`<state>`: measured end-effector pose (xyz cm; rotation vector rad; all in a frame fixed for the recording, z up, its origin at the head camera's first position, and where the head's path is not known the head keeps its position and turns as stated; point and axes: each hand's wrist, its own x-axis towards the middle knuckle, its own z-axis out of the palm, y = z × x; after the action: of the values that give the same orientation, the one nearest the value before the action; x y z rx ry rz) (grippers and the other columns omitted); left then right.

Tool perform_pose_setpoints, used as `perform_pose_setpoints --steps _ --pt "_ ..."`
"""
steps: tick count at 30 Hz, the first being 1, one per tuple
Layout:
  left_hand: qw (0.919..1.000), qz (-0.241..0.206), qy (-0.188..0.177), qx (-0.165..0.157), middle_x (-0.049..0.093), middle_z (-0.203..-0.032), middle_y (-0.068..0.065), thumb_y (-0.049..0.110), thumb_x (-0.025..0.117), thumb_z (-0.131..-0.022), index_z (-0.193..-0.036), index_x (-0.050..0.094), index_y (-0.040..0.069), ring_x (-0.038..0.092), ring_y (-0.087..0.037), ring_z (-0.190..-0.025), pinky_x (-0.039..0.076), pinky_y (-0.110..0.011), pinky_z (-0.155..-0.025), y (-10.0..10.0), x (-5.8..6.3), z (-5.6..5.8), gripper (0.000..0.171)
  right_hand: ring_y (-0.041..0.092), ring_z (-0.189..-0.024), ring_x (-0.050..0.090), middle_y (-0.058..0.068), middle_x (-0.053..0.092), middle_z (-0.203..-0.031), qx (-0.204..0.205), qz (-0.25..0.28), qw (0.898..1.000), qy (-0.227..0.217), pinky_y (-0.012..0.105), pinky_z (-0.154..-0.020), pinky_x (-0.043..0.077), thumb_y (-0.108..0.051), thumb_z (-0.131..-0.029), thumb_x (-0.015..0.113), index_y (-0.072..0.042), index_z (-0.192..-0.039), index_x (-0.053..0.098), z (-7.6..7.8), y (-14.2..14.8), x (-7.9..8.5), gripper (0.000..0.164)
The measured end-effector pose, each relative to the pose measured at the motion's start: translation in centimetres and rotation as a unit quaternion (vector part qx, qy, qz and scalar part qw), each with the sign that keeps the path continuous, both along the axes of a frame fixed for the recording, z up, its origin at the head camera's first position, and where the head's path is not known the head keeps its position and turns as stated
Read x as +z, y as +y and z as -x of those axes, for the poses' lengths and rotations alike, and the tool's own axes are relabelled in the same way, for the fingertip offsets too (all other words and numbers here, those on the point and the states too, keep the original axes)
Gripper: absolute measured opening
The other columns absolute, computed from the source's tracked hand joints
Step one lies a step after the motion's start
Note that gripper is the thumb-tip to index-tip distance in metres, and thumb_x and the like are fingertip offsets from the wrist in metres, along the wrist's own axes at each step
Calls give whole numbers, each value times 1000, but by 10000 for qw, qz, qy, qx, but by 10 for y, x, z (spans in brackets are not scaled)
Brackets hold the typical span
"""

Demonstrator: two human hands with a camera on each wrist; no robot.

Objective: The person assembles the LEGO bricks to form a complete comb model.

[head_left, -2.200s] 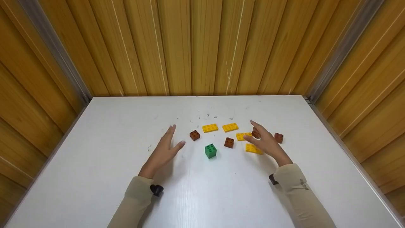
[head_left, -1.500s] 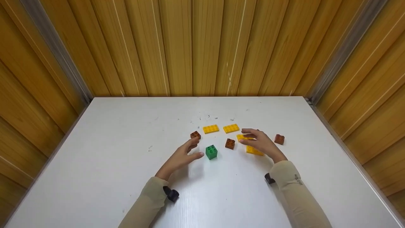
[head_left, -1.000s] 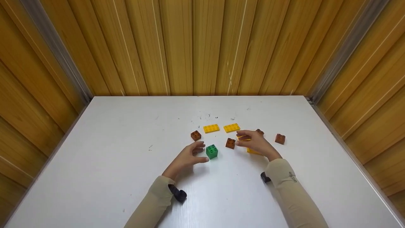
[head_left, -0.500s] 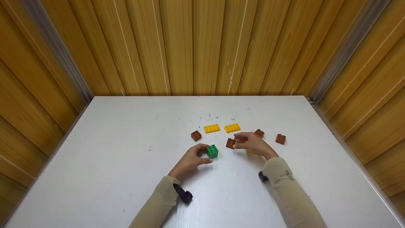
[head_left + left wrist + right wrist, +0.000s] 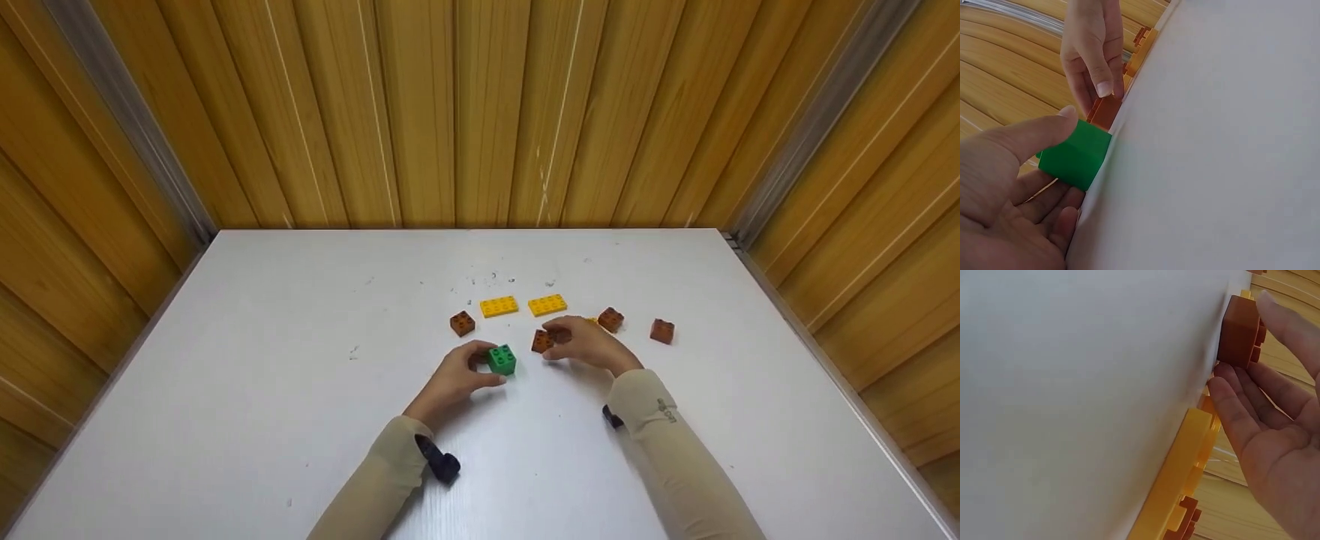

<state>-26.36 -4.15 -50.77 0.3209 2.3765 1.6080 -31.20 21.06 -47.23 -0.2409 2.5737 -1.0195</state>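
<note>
My left hand [image 5: 454,377] has its thumb and fingers round a green building brick [image 5: 502,360] standing on the white table. In the left wrist view the thumb lies at one side of the green brick [image 5: 1075,154], its fingers at the other. My right hand [image 5: 589,345] curls round a brown square brick [image 5: 541,342], partly covering it. In the right wrist view its fingertips meet one side of that brown brick [image 5: 1239,332], and the thumb is at the opposite edge. Both bricks rest on the table, studs up, a small gap apart.
Two yellow flat bricks [image 5: 499,306] lie farther back. More brown bricks sit to the left [image 5: 463,323] and right [image 5: 662,331]. Yellow bricks [image 5: 1171,472] lie beneath and beside the right hand, largely hidden in the head view. Wood-patterned walls enclose the white table [image 5: 262,337].
My left hand has come right from beside the bricks and closed round the green brick. The right hand has moved left from over the yellow bricks and closed round the brown one.
</note>
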Motion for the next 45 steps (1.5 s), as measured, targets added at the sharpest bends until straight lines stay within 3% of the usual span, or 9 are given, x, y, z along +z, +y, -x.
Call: perform_pose_setpoints --steps 4,11,30,45 --pt "9999 -26 -30 108 61 -121 -4 20 79 -79 -126 58 12 55 -19 -110 43 -38 -105 3 1 0 52 26 -124 50 7 55 -136 -17 9 10000 60 48 -110 37 -26 -79 79 -15 -132 56 1 -3 0 59" --pt "9996 14 156 228 65 -113 -6 21 77 -81 -121 61 7 58 -17 -100 49 -37 -94 4 0 2 45 30 -131 45 9 54 -136 184 -131 9991 372 52 -111 34 -22 -79 79 -13 -125 60 1 -6 0 51" --pt "9998 68 -133 144 66 -113 -4 16 75 -82 -120 64 10 58 -16 -100 49 -37 -97 -1 1 2 40 28 -124 49 8 58 -130 52 -191 9992 345 49 -108 39 -20 -79 79 -16 -123 65 4 -7 -1 46" --pt "9996 166 -71 203 66 -115 -5 12 74 -82 -121 64 9 59 -18 -105 47 -40 -101 -4 2 -4 41 25 -115 56 6 62 -126 402 131 9967 691 43 -99 47 -22 -78 80 -15 -123 66 -2 -7 2 48"
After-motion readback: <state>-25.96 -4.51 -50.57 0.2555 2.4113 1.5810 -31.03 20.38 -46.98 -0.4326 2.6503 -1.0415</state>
